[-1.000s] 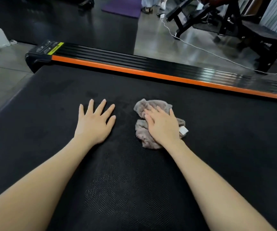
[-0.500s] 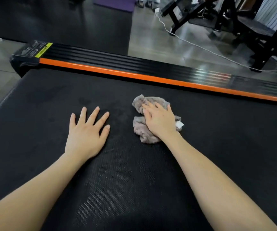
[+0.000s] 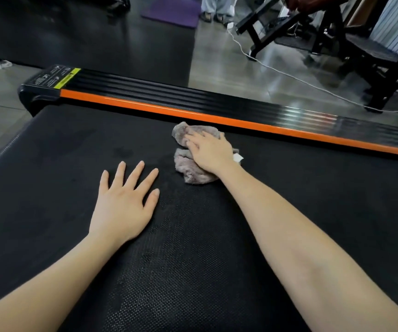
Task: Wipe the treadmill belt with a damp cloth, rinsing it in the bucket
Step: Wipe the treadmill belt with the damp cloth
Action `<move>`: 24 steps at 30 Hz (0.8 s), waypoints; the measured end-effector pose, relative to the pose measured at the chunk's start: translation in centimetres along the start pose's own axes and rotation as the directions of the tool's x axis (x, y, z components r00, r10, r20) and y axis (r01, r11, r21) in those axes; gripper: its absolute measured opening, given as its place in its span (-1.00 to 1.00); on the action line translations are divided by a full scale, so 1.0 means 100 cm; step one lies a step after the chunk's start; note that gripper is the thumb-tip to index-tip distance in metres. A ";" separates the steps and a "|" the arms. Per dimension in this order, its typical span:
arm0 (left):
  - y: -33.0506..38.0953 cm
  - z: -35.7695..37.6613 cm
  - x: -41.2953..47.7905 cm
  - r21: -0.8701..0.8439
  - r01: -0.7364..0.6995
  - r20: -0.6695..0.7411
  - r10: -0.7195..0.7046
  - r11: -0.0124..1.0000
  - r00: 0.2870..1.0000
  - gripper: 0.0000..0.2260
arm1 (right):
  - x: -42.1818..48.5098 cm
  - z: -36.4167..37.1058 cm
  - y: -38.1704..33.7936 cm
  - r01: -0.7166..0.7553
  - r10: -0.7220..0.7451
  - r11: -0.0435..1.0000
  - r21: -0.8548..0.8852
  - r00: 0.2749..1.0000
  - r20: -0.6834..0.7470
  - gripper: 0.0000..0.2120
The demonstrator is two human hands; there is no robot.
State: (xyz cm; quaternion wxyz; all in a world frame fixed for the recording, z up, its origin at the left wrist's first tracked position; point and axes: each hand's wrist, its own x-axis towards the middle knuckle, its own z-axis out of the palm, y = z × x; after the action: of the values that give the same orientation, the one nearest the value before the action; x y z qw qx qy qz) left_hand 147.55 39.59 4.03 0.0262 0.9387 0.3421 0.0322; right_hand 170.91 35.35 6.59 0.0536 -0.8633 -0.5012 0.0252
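The black treadmill belt (image 3: pixel 49 178) fills the lower view. A crumpled grey cloth (image 3: pixel 188 170) with a small white tag lies on it near the far side rail. My right hand (image 3: pixel 211 153) presses flat on top of the cloth, fingers straight and pointing left. Nearer to me, my left hand (image 3: pixel 123 204) rests flat on the belt with its fingers spread, a short way left of the cloth. Damp patches darken the belt around both hands. No bucket is in view.
An orange and black side rail (image 3: pixel 217 116) borders the belt's far edge, with a yellow label at its left end. Beyond lie a grey floor, a white cable (image 3: pixel 289 75), a black bench frame (image 3: pixel 373 56), a purple mat (image 3: pixel 172 10) and a standing person's feet.
My right hand has pushed the cloth away from me, closer to the orange rail. My left hand has stayed flat on the belt.
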 end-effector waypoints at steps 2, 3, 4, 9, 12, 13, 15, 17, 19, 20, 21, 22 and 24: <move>0.000 0.000 -0.001 -0.004 0.003 -0.008 -0.003 1.000 1.000 -0.46 | -0.013 -0.008 0.049 -0.103 0.101 0.994 -0.021 0.993 -0.061 -0.63; 0.000 0.000 -0.001 -0.006 0.002 -0.012 -0.002 1.000 1.000 -0.45 | -0.025 -0.012 0.080 -0.206 0.204 0.978 -0.012 0.973 -0.109 -0.64; 0.001 -0.001 -0.002 -0.010 0.003 -0.014 -0.003 1.000 1.000 -0.43 | -0.037 -0.015 0.110 -0.320 0.318 0.947 0.007 0.938 -0.141 -0.64; 0.005 0.001 0.001 0.003 0.028 -0.010 -0.028 1.000 1.000 -0.46 | -0.051 -0.020 0.139 -0.634 0.625 0.773 -0.002 0.763 -0.165 -0.61; 0.005 0.002 0.001 0.003 0.022 0.003 -0.022 1.000 1.000 -0.47 | -0.033 -0.014 0.073 -0.422 0.396 0.903 -0.079 0.890 -0.227 -0.73; 0.003 0.003 0.002 -0.002 0.018 0.004 -0.018 1.000 1.000 -0.47 | -0.030 -0.008 0.047 -0.295 0.271 0.952 -0.082 0.936 -0.223 -0.73; -0.001 0.003 0.003 -0.016 0.011 0.010 -0.010 1.000 1.000 -0.48 | -0.035 0.001 0.006 -0.114 0.103 0.992 -0.053 0.978 -0.181 -0.67; -0.003 0.004 0.003 -0.003 0.009 0.012 -0.009 1.000 1.000 -0.47 | -0.057 0.009 -0.009 0.005 -0.009 1.000 -0.028 0.987 -0.158 -0.63; -0.004 0.004 0.004 0.009 0.007 0.022 -0.007 1.000 1.000 -0.45 | -0.097 0.014 -0.001 0.099 -0.094 0.995 0.025 0.982 -0.163 -0.63; -0.005 0.003 0.003 0.003 0.005 0.027 -0.005 1.000 1.000 -0.44 | -0.117 0.015 0.012 0.110 -0.100 0.993 0.049 0.981 -0.168 -0.62; -0.005 0.002 0.003 -0.007 0.005 0.032 -0.005 1.000 0.999 -0.43 | -0.134 0.014 0.030 0.089 -0.079 0.995 0.053 0.983 -0.168 -0.60; -0.005 0.001 0.002 -0.009 0.001 0.037 -0.001 1.000 0.999 -0.41 | -0.150 0.011 0.054 0.027 -0.022 0.999 0.032 0.987 -0.161 -0.60; -0.006 0.001 0.002 0.016 0.001 0.048 -0.002 1.000 0.999 -0.40 | -0.187 0.000 0.116 -0.214 0.208 0.977 -0.012 0.960 -0.188 -0.62</move>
State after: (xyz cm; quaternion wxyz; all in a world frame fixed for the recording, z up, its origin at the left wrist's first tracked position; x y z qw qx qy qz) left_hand 147.28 40.15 3.93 0.0268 0.9392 0.3424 0.0070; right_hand 171.65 13.46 5.03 0.0832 -0.9112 -0.3994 -0.0578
